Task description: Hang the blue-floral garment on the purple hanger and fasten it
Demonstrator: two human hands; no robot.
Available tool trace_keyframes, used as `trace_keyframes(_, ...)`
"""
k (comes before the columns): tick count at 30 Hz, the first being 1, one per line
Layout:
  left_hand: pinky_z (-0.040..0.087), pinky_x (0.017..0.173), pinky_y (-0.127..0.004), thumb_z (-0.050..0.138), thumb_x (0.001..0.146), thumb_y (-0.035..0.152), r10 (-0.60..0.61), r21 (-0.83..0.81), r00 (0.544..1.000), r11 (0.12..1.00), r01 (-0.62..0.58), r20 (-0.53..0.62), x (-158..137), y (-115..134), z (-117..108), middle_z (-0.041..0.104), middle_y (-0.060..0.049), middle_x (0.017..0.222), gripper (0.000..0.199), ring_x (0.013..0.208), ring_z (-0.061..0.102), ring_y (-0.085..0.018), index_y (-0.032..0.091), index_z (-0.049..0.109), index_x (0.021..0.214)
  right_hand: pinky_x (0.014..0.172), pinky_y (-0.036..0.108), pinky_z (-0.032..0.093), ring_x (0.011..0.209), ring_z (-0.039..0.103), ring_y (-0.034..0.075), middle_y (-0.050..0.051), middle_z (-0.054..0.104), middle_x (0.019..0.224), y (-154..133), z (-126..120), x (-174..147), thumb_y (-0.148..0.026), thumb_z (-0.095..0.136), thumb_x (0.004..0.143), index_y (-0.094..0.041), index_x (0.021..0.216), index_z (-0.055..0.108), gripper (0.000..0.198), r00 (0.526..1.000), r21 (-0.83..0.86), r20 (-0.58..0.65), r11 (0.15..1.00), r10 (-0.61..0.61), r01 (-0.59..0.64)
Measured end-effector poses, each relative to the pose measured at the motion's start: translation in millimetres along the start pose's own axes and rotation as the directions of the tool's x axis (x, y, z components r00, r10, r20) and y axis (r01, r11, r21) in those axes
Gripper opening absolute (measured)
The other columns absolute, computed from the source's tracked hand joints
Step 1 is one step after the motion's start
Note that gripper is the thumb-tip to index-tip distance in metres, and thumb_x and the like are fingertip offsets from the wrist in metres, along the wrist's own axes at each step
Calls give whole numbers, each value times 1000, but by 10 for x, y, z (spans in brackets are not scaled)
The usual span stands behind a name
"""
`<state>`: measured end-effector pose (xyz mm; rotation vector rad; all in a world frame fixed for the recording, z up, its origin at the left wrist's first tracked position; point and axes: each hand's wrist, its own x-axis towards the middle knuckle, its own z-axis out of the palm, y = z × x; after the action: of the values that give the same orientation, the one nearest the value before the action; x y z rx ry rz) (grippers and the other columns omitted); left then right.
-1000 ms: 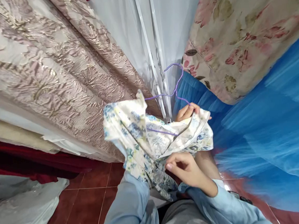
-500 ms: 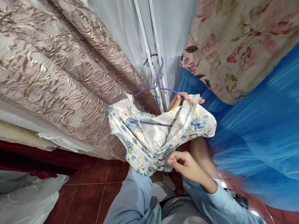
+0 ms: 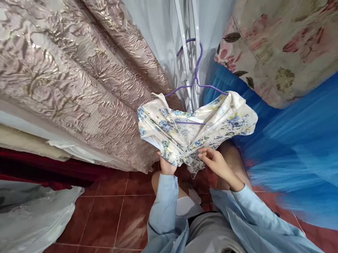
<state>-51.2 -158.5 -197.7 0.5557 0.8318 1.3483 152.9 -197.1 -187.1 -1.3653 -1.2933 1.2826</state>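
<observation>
Left hand (image 3: 167,166) now at side edge of garment (image 3: 199,139)

The floor (image 3: 100,223) consists of red tiles with pale joints. Pink brocade fabric (image 3: 73,71) hangs along its left edge; dark red fabric (image 3: 20,165) and a pale glossy sheet (image 3: 33,227) lie farther left. Blue tulle (image 3: 306,154) lines the right edge, partly behind a floral-print cloth (image 3: 296,34). Two white rails (image 3: 180,16) run before white fabric (image 3: 151,11).

You stand in what looks like a clothing shop or garment storeroom. Brocade cloth (image 3: 79,71), floral fabric (image 3: 291,43) and blue tulle (image 3: 302,143) hang close around you, over red floor tiles (image 3: 103,221), with a purple hanger (image 3: 195,80) before you.
</observation>
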Motion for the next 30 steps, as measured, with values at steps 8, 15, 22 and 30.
trace_keyframes(8, 32, 123, -42, 85, 73, 37, 91, 351, 992, 935, -54, -89, -270, -402, 28, 67, -7, 134, 56, 138, 53, -27, 22, 67, 124, 57, 28, 36, 55, 52, 16, 1, 60, 60, -134, 222, 155, -52, 64, 87, -18, 74, 64, 36, 981, -250, -179, 968, -79, 33)
trace_keyframes(15, 47, 107, -38, 77, 80, 30, 517, 567, 823, 761, -314, -238, -147, -402, -83, 64, -13, 130, 53, 123, 61, -24, 19, 57, 128, 54, 27, 37, 53, 51, 14, 1, 62, 59, -57, -16, 3, -47, 65, 88, -19, 67, 63, 35, 996, -55, -79, 998, -48, 44)
trace_keyframes(22, 52, 91, -35, 65, 89, 21, 527, 775, 745, 231, -589, 409, -365, -717, 239, 66, -9, 98, 12, 98, 64, -21, 19, 65, 101, 54, 26, 38, 52, 52, 13, 3, 68, 62, 46, -113, -174, -44, 73, 83, -17, 70, 68, 30, 997, 197, -45, 979, 57, -47)
trace_keyframes(30, 53, 80, -32, 61, 88, 18, 489, 779, 775, 263, -569, 401, -366, -1009, 380, 68, -6, 86, 5, 88, 65, -20, 19, 65, 92, 52, 25, 35, 52, 49, 11, 3, 68, 62, -4, -165, -274, -42, 75, 79, -16, 69, 71, 28, 995, 248, -17, 965, 96, -89)
